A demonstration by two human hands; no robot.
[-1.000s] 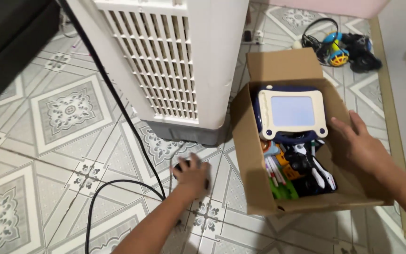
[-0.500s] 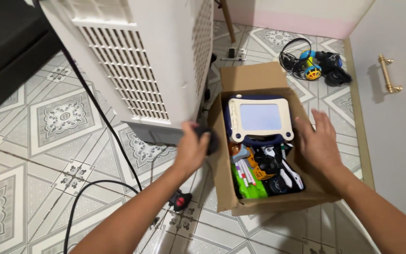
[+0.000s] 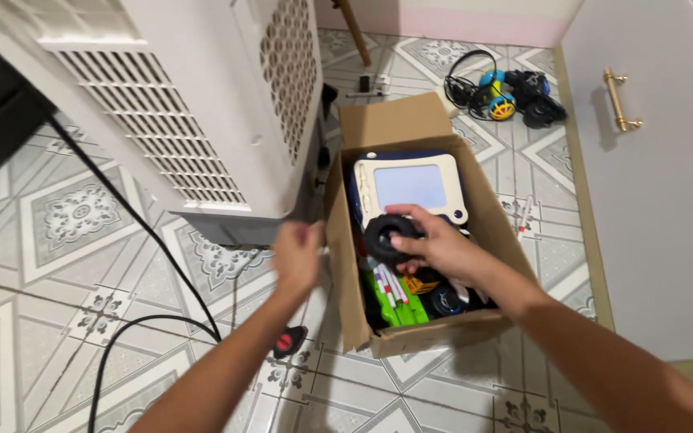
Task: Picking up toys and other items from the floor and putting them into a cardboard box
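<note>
Cooler: we see a tall white air cooler (image 3: 202, 104) with slatted grilles, standing on the patterned tile floor (image 3: 50, 265) up and to the left of our left hand.
Cable: a black cable (image 3: 122, 216) runs down from the upper left and loops over the tiles, below and left of our left hand.
Red-buttoned piece: a small dark piece with a red button (image 3: 289, 341) lies on the floor just below our left forearm.
Left hand: our left hand (image 3: 297, 256) is at the left wall of the cardboard box (image 3: 345, 265), fingers loosely curled; we cannot tell whether it grips the edge.
Right hand: our right hand (image 3: 435, 248) reaches into the box, fingers closed around a black toy tyre (image 3: 388, 237).
Box contents: a white-framed drawing board (image 3: 411, 184) lies just above the right hand; a green toy (image 3: 395, 297) and marker pens sit below it.
Far right: headphones and a blue-yellow toy (image 3: 499, 92) lie well above the right hand; a white cabinet door (image 3: 651, 176) with a brass handle (image 3: 621, 100) stands to its right.
</note>
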